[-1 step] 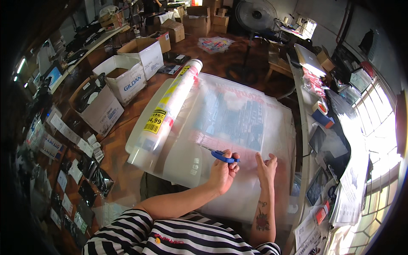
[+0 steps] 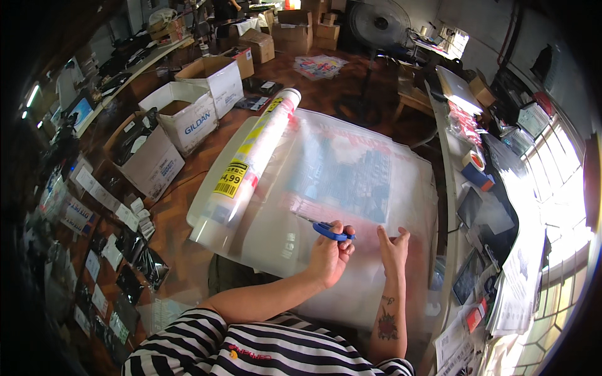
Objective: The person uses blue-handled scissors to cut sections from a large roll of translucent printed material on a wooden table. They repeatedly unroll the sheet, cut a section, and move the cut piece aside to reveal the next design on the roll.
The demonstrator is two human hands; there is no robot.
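In my left hand [image 2: 331, 258] is a pair of scissors with blue handles [image 2: 332, 232]; the blades point up and left, over the film. My right hand [image 2: 393, 245] sits a little to the right, thumb and fingers apart, close over the clear plastic film [image 2: 351, 276]. Beneath the film lies a sheet with a pale blue and pink print [image 2: 342, 175]. A thick roll of clear film [image 2: 257, 144] with a yellow label rests along the left side of the white work board [image 2: 210, 188]. Whether the right fingers touch the film is hard to tell.
White cartons [image 2: 187, 119] stand on the floor at the left. Packed dark pouches [image 2: 128, 285] lie at lower left. To the right runs a long table [image 2: 446, 188] with tape, papers and a dark tablet. A standing fan [image 2: 378, 25] is at the back.
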